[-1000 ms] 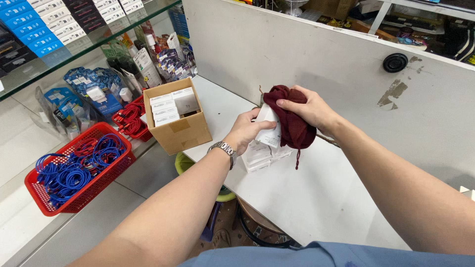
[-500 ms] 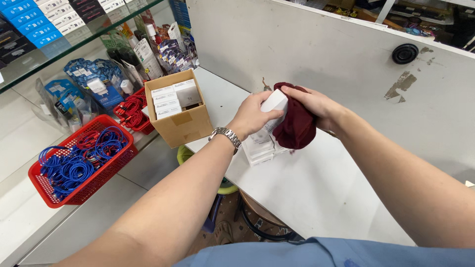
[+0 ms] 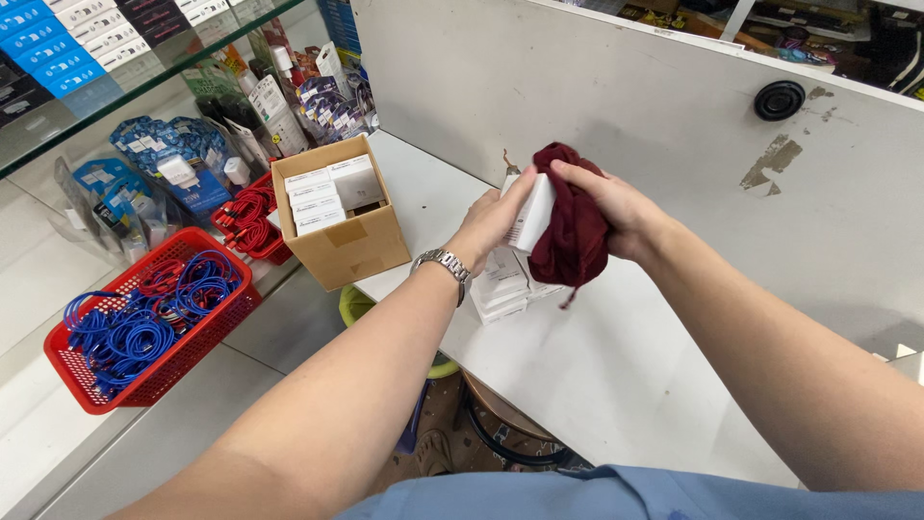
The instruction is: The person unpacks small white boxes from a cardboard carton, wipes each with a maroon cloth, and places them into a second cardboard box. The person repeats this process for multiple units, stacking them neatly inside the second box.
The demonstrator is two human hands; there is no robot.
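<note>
My left hand (image 3: 489,223) grips a small white box (image 3: 532,212) above the white counter (image 3: 616,376). My right hand (image 3: 616,207) holds a dark red cloth (image 3: 573,226) pressed against the box's right side, with the cloth draped over the box's far edge. Just below both hands, several more small white boxes (image 3: 505,281) lie stacked on the counter. A metal watch (image 3: 445,262) sits on my left wrist.
An open cardboard carton (image 3: 342,226) of white boxes stands at the counter's left end. A red basket (image 3: 144,323) of blue cables rests lower left, with packaged goods behind it under a glass shelf (image 3: 115,72). A white partition wall (image 3: 674,125) rises behind the counter.
The white box has turned more upright between my hands, and the red cloth has slid from over it to its right side.
</note>
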